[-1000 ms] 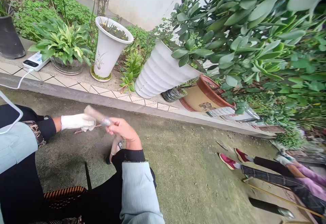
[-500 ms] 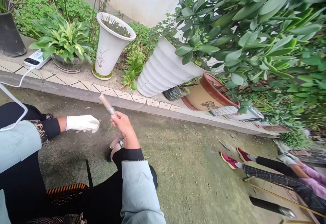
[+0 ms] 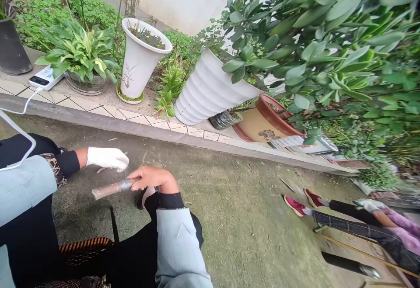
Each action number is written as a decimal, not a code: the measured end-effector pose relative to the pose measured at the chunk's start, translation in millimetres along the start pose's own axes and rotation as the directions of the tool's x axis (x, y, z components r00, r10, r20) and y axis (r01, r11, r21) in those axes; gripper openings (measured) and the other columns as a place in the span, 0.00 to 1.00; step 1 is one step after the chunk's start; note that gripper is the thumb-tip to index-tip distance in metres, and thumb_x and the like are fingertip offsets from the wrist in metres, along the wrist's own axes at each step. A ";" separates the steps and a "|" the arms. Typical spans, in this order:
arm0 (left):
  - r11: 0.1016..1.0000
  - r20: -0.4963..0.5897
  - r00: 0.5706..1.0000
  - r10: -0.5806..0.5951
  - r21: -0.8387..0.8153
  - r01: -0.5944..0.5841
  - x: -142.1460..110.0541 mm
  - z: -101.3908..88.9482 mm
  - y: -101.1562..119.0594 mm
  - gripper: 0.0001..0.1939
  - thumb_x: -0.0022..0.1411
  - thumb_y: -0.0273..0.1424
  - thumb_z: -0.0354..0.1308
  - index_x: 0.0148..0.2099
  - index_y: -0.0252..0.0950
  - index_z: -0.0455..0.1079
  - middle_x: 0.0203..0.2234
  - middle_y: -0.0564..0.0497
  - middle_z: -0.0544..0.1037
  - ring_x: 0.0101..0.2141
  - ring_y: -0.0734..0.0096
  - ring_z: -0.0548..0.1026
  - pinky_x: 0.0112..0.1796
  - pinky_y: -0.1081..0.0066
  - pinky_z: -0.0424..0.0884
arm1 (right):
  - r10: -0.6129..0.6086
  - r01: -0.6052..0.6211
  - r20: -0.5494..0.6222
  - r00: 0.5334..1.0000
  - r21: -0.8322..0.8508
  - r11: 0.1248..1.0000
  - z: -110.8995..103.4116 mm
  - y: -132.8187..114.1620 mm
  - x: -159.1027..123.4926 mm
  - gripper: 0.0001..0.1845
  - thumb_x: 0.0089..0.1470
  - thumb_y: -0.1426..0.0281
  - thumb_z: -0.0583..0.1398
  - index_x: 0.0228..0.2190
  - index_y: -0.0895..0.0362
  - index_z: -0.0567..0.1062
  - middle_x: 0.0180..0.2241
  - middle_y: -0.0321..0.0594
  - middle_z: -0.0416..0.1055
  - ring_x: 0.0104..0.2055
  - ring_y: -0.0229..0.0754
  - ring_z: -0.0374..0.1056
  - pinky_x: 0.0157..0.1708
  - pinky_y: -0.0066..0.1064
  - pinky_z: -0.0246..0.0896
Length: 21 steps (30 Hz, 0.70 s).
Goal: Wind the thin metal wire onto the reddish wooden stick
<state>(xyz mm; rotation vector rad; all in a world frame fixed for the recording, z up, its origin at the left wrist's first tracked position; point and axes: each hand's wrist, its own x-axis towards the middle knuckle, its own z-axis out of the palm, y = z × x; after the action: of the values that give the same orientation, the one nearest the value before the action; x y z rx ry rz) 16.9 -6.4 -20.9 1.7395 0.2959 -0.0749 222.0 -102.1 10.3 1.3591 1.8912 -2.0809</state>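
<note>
My right hand [image 3: 151, 178], bare, is closed round the end of a short brownish stick-like tool [image 3: 110, 189] that has a shiny wrapped band near the grip. The tool lies almost level and points left. My left hand [image 3: 108, 158] wears a white glove, with its fingers pinched together just above the tool's banded part. A thin thread or wire seems to run from the pinch down to the band; it is too fine to be sure. Both hands hover over the concrete ground [image 3: 249, 218].
A tiled kerb [image 3: 108, 115] carries a tall white pot [image 3: 139, 63], a ribbed white pot [image 3: 206, 93], a terracotta pot [image 3: 265, 126], leafy plants and a power bank [image 3: 44, 78] with a white cable. Another person's legs and red shoes [image 3: 302, 202] are at the right.
My right hand has swung the tool from pointing up and left down to nearly level, pointing left. The gloved left hand has stayed almost in place, still pinched.
</note>
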 end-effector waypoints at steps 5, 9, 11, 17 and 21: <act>0.973 -0.169 0.985 -0.024 -0.231 -0.016 7.1 12.1 -6.8 0.19 0.62 0.44 0.50 0.32 0.32 0.66 0.19 0.55 0.63 0.19 0.77 0.60 0.20 0.77 0.62 | -0.180 0.448 -0.676 0.714 0.244 0.860 -12.3 2.8 -16.1 0.16 0.49 0.63 0.61 0.38 0.60 0.73 0.25 0.33 0.64 0.23 0.31 0.56 0.26 0.26 0.54; 0.986 0.009 0.999 -0.052 -0.159 0.053 3.5 13.9 -4.0 0.19 0.60 0.45 0.53 0.30 0.32 0.67 0.20 0.54 0.65 0.19 0.77 0.60 0.19 0.78 0.60 | 0.043 0.088 -0.861 0.507 0.101 0.991 -16.7 9.4 -3.6 0.10 0.51 0.67 0.58 0.34 0.58 0.73 0.24 0.34 0.63 0.24 0.33 0.57 0.27 0.26 0.53; 0.993 -0.007 0.999 -0.032 -0.110 0.031 0.0 7.1 -0.9 0.18 0.60 0.43 0.53 0.30 0.32 0.66 0.21 0.53 0.66 0.20 0.77 0.61 0.20 0.78 0.60 | 0.108 -0.216 -0.814 0.570 -0.022 0.976 -14.2 9.8 0.6 0.06 0.48 0.69 0.60 0.30 0.58 0.74 0.23 0.33 0.63 0.25 0.34 0.56 0.27 0.26 0.51; 0.979 -0.043 0.999 -0.007 -0.204 -0.002 -4.8 -7.9 2.1 0.16 0.57 0.40 0.57 0.28 0.32 0.64 0.22 0.53 0.67 0.21 0.78 0.60 0.22 0.78 0.60 | -0.090 0.104 -0.162 0.983 0.077 0.992 -7.2 2.4 -12.8 0.18 0.44 0.65 0.65 0.39 0.59 0.77 0.25 0.32 0.66 0.25 0.32 0.58 0.27 0.25 0.53; 0.936 -0.086 0.996 -0.028 -0.353 -0.004 -2.2 5.2 -3.4 0.19 0.58 0.45 0.55 0.30 0.32 0.66 0.19 0.55 0.63 0.19 0.79 0.57 0.21 0.76 0.62 | -0.180 0.400 -0.607 0.774 0.248 0.882 -4.5 -1.8 -4.8 0.28 0.46 0.63 0.65 0.49 0.59 0.71 0.25 0.31 0.63 0.24 0.31 0.55 0.26 0.25 0.52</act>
<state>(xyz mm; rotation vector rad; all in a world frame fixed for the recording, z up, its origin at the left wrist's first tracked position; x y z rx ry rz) 14.7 -11.3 -24.6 1.3853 0.3624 0.0467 226.7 -100.4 15.1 2.0982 2.1014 -2.4823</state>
